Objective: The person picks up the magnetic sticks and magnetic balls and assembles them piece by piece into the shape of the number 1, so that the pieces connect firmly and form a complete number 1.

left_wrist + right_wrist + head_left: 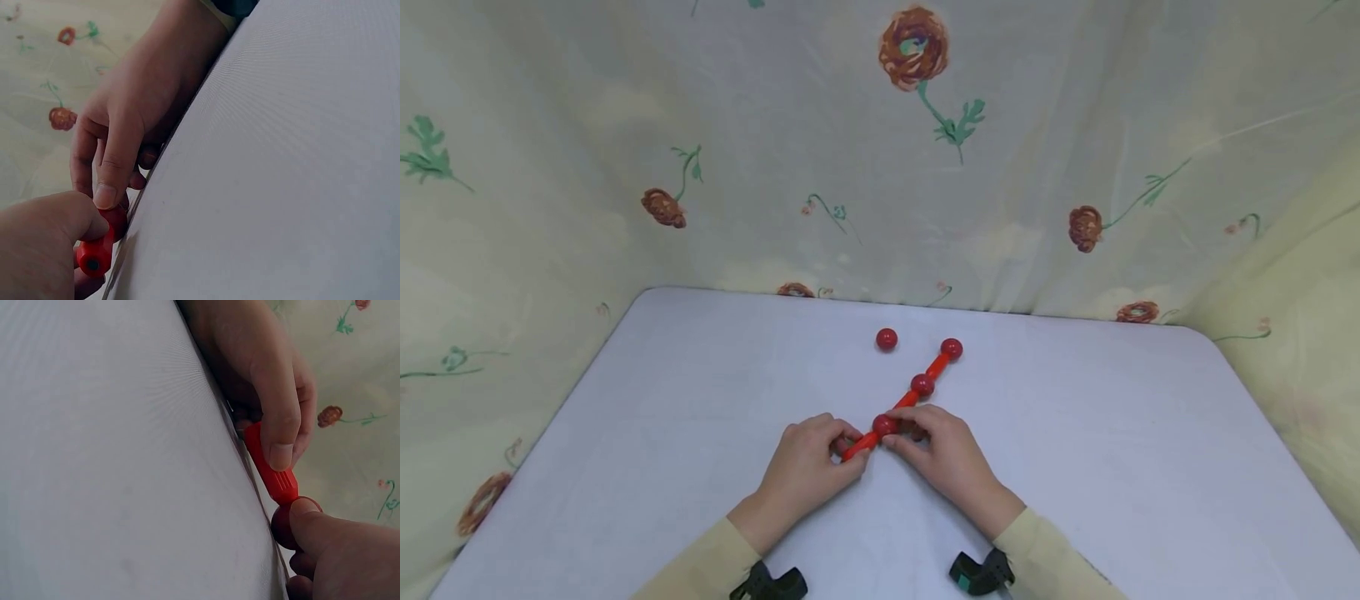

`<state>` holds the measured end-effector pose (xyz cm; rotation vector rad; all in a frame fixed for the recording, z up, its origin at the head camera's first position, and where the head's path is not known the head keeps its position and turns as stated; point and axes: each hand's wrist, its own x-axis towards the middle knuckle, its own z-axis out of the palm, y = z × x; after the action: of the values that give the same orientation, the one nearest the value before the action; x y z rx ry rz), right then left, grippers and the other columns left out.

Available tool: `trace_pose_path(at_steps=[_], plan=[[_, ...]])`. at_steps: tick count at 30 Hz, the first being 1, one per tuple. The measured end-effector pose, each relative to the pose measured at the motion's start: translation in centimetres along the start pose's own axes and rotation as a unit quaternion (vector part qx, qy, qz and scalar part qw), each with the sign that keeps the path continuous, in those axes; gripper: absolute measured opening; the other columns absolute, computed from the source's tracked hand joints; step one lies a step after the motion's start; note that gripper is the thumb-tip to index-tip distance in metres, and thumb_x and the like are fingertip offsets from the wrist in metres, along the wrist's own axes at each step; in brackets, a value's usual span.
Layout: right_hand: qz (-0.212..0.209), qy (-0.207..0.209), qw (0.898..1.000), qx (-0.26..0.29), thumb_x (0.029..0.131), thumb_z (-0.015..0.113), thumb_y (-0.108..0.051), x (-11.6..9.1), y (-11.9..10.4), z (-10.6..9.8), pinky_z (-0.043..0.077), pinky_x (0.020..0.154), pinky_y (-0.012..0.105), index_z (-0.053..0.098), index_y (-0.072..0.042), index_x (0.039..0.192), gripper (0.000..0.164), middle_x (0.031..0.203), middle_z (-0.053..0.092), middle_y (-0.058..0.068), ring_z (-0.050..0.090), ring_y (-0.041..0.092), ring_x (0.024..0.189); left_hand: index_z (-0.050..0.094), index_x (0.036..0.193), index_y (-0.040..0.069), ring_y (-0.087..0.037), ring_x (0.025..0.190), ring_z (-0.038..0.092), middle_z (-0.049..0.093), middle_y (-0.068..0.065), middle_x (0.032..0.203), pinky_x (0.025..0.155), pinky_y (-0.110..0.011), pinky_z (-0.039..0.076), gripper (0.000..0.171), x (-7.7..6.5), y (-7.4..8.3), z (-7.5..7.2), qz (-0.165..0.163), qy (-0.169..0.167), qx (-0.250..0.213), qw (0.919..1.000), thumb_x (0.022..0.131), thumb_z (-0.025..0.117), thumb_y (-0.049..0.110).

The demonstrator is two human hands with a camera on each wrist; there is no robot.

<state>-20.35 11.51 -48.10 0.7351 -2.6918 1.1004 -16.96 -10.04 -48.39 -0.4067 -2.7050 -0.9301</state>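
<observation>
A chain of orange-red plastic rods and darker red balls runs diagonally over the white table. At its near end, my left hand [808, 467] pinches the last rod [860, 446] between thumb and fingers. My right hand [951, 458] holds the adjoining ball [884, 425] with thumb and fingertips. In the right wrist view the rod [258, 456] is ridged and its tip meets the ball [284, 526]. The rod's free end [92, 265] shows a dark round centre in the left wrist view. Beyond the hands come a second rod [907, 400], a middle ball [922, 384], another rod [937, 365] and an end ball [952, 348].
A loose red ball [887, 339] lies left of the chain's far end. The white table [1120, 433] reaches back to a pale flowered cloth [850, 125], which hangs behind it and along both sides.
</observation>
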Motion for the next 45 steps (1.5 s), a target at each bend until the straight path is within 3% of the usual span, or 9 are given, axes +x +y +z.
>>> trace_pose_path(at_steps=[14, 17, 21, 25, 32, 39, 45], plan=[[-0.004, 0.009, 1.0, -0.001, 0.083, 0.081, -0.03, -0.1, 0.1, 0.1, 0.051, 0.073, 0.025, 0.072, -0.023, 0.114, 0.033, 0.099, 0.066, -0.015, 0.058, 0.004, 0.082, 0.074, 0.089, 0.023, -0.001, 0.058, 0.045, 0.053, 0.017, 0.068, 0.06, -0.026, 0.04, 0.014, 0.0, 0.2, -0.1, -0.005, -0.001, 0.001, 1.0, 0.081, 0.079, 0.034], [0.0, 0.005, 1.0, 0.009, 0.084, 0.081, -0.029, -0.2, 0.1, 0.1, 0.052, 0.075, 0.026, 0.072, -0.023, 0.114, 0.033, 0.101, 0.066, -0.016, 0.059, 0.003, 0.084, 0.074, 0.094, 0.022, -0.002, 0.06, 0.047, 0.055, 0.017, 0.071, 0.058, -0.025, 0.041, 0.021, 0.1, 0.4, -0.5, -0.028, -0.024, -0.003, 0.9993, 0.083, 0.077, 0.039], [0.002, -0.002, 1.0, 0.019, 0.085, 0.08, -0.031, -0.1, -0.1, 0.2, 0.052, 0.077, 0.026, 0.072, -0.022, 0.115, 0.032, 0.102, 0.066, -0.016, 0.06, 0.002, 0.086, 0.072, 0.105, 0.021, -0.006, 0.065, 0.051, 0.058, 0.015, 0.079, 0.059, -0.026, 0.044, 0.039, 0.9, 0.5, -1.7, -0.094, -0.073, -0.017, 0.9928, 0.084, 0.072, 0.053], [-0.001, 0.003, 1.0, 0.018, 0.083, 0.081, -0.03, -0.1, -0.1, 0.1, 0.052, 0.075, 0.025, 0.073, -0.021, 0.114, 0.033, 0.099, 0.067, -0.015, 0.059, 0.002, 0.084, 0.07, 0.11, 0.021, -0.011, 0.073, 0.055, 0.061, 0.011, 0.086, 0.064, -0.029, 0.047, 0.041, 3.2, 0.1, -2.9, -0.141, -0.089, -0.021, 0.9857, 0.086, 0.071, 0.053], [-0.002, 0.002, 1.0, 0.017, 0.083, 0.082, -0.028, -0.2, 0.1, -0.4, 0.051, 0.073, 0.024, 0.074, -0.02, 0.115, 0.034, 0.098, 0.067, -0.015, 0.058, 0.004, 0.083, 0.07, 0.105, 0.02, -0.018, 0.081, 0.058, 0.064, 0.004, 0.092, 0.071, -0.033, 0.049, 0.026, 8.8, -1.1, -3.7, -0.131, -0.079, -0.002, 0.9883, 0.09, 0.07, 0.041], [-0.003, -0.001, 1.0, 0.019, 0.083, 0.081, -0.028, -0.1, 0.2, -0.5, 0.051, 0.074, 0.024, 0.074, -0.02, 0.115, 0.034, 0.098, 0.067, -0.015, 0.058, 0.003, 0.084, 0.064, 0.12, 0.019, -0.021, 0.097, 0.06, 0.065, -0.001, 0.108, 0.082, -0.039, 0.053, 0.04, 13.5, -1.7, -2.2, -0.126, -0.131, 0.025, 0.9831, 0.088, 0.073, 0.041], [-0.001, -0.005, 1.0, 0.015, 0.084, 0.081, -0.03, -0.2, 0.2, -0.4, 0.051, 0.075, 0.024, 0.074, -0.02, 0.116, 0.034, 0.099, 0.066, -0.014, 0.057, 0.004, 0.084, 0.058, 0.135, 0.02, -0.023, 0.112, 0.057, 0.062, -0.005, 0.123, 0.094, -0.044, 0.049, 0.053, 16.1, -1.4, -1.4, -0.107, -0.187, 0.045, 0.9756, 0.088, 0.074, 0.04]])
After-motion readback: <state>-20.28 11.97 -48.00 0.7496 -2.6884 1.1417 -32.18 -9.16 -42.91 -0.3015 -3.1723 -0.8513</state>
